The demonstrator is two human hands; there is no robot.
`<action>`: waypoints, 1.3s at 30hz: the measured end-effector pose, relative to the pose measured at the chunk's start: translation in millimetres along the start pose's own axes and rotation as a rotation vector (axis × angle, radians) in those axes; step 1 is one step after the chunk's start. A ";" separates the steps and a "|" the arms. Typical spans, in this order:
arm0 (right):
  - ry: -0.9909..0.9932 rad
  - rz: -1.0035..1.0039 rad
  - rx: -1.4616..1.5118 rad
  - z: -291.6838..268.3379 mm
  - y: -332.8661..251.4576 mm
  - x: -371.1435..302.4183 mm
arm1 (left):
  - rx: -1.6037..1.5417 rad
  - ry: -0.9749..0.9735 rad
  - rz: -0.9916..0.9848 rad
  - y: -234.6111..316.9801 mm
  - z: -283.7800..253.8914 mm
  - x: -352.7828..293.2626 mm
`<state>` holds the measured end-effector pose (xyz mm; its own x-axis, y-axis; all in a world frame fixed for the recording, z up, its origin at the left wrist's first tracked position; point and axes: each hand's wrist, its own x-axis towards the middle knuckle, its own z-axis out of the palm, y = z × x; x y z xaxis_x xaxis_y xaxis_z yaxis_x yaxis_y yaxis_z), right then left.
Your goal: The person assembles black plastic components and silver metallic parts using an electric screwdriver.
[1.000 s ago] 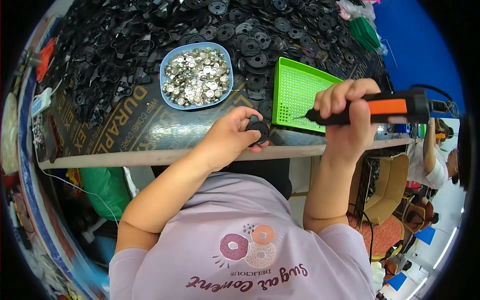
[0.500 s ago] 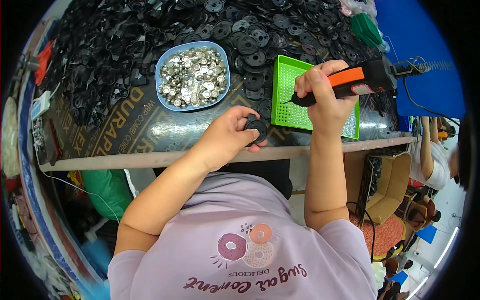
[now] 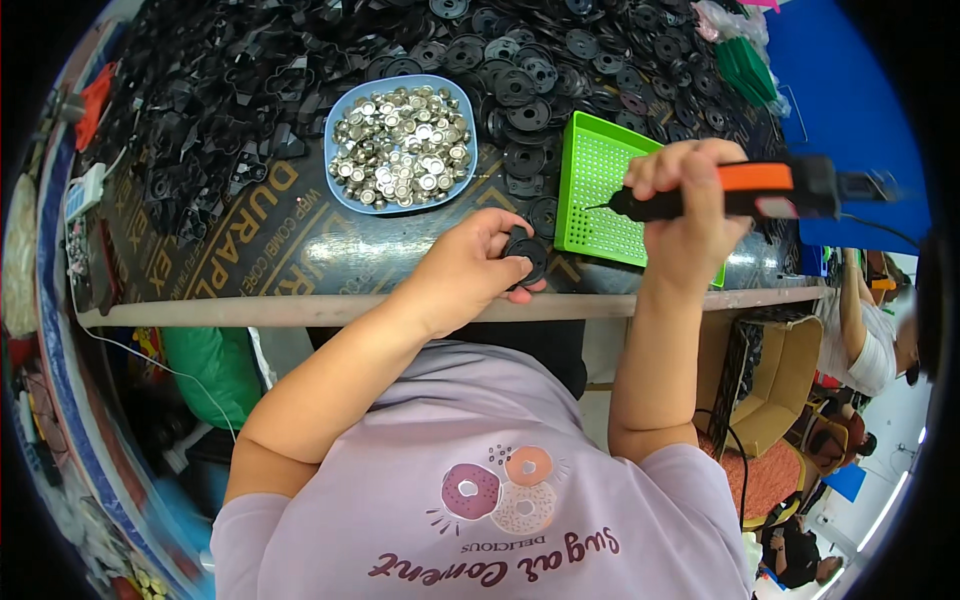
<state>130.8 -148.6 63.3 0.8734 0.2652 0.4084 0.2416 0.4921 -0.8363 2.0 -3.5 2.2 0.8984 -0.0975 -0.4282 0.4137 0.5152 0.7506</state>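
Between the thumb and fingers of my left hand (image 3: 462,262) is a black round plastic disc part (image 3: 530,258), held tilted above the table's front edge. My right hand (image 3: 697,205) is wrapped round a black and orange electric screwdriver (image 3: 757,178). Its thin bit points left, over the bright green perforated basket (image 3: 568,180), and stays apart from the disc. My right hand and wrist hide part of the basket. To the left, a blue bowl (image 3: 331,150) is filled with small shiny round metal pieces (image 3: 405,150).
Black discs (image 3: 516,87) and other black plastic parts (image 3: 215,110) lie heaped across the table's far side. A coiled cord trails from the screwdriver's back end. Green trays (image 3: 745,70) stand at the far right. An open cardboard box (image 3: 775,375) sits below the table; another person (image 3: 862,335) is beyond it.
My right hand and the screwdriver have moved right and slightly nearer, so the bit is farther from the disc. My left hand keeps its grip on the disc. The whole view has shifted slightly.
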 end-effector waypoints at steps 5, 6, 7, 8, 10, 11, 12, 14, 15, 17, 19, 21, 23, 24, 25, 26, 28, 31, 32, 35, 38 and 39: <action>-0.116 0.046 0.074 14.6 -17.5 -13.5 | 0.012 0.001 -0.014 -1.4 -0.4 2.3; -0.145 0.057 0.090 19.8 -16.9 -18.7 | 0.015 -0.004 -0.020 -1.4 -1.0 2.7; -0.174 0.066 0.105 23.6 -15.5 -22.2 | 0.018 -0.012 -0.026 -1.8 -1.3 3.4; -0.228 0.038 0.065 26.9 -13.6 -24.0 | 0.017 -0.009 -0.027 -1.8 -1.7 3.4; -0.251 0.062 0.056 33.4 -11.7 -28.5 | 0.013 -0.013 -0.042 -0.8 -1.7 2.6; -0.264 0.059 0.057 34.9 -9.8 -28.6 | 0.011 -0.013 -0.043 -0.3 -0.8 2.0; -0.264 0.061 0.057 35.8 -8.7 -29.3 | 0.001 -0.003 -0.028 0.4 0.5 1.5; -0.266 0.067 0.053 37.2 -6.7 -30.6 | -0.010 0.006 -0.013 1.3 1.5 1.1; -0.266 0.068 0.052 37.0 -3.1 -30.9 | -0.006 0.004 -0.015 1.7 1.5 1.3; -0.255 0.010 0.122 35.7 5.1 -31.1 | -0.003 0.001 -0.017 1.8 1.4 1.3; -0.266 -0.003 0.127 36.8 6.3 -31.4 | -0.009 -0.003 -0.022 1.7 0.9 1.2; -0.278 -0.016 0.133 37.1 6.7 -31.9 | -0.016 -0.008 -0.021 -0.4 -0.6 2.3; -0.303 -0.020 0.138 37.1 6.1 -32.5 | -0.022 -0.015 -0.021 -1.4 -1.3 2.8; -0.303 -0.019 0.138 38.0 6.0 -32.5 | -0.022 -0.017 -0.013 -1.6 -1.5 2.8; -0.314 -0.004 0.158 39.1 5.8 -32.7 | -0.022 -0.022 -0.006 -2.0 -1.6 2.9; -0.325 0.012 0.179 39.6 5.8 -32.9 | -0.022 -0.022 -0.008 -1.2 -1.2 2.7; -0.354 0.004 0.139 37.1 6.8 -31.2 | -0.008 -0.022 -0.016 1.4 -0.2 1.6; -0.415 0.000 0.042 39.9 3.1 -31.1 | 0.005 -0.045 0.007 -5.6 -3.8 5.3; -0.446 0.004 -0.015 41.3 1.7 -31.2 | 0.005 -0.044 0.007 -7.7 -4.6 5.9; -0.431 0.046 0.011 37.9 1.5 -32.3 | 0.016 -0.044 0.052 -9.5 -4.3 7.7; -0.380 0.097 0.049 38.0 1.1 -32.5 | 0.036 -0.025 0.007 -7.9 -3.3 8.9; -0.368 0.097 0.051 38.4 0.9 -32.2 | 0.028 -0.039 0.012 -8.4 -4.2 9.6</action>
<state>86.6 -124.9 63.4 0.6788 0.5880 0.4399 0.1360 0.4880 -0.8622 6.5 -5.3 -10.3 0.9082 -0.1252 -0.3995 0.4064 0.4929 0.7694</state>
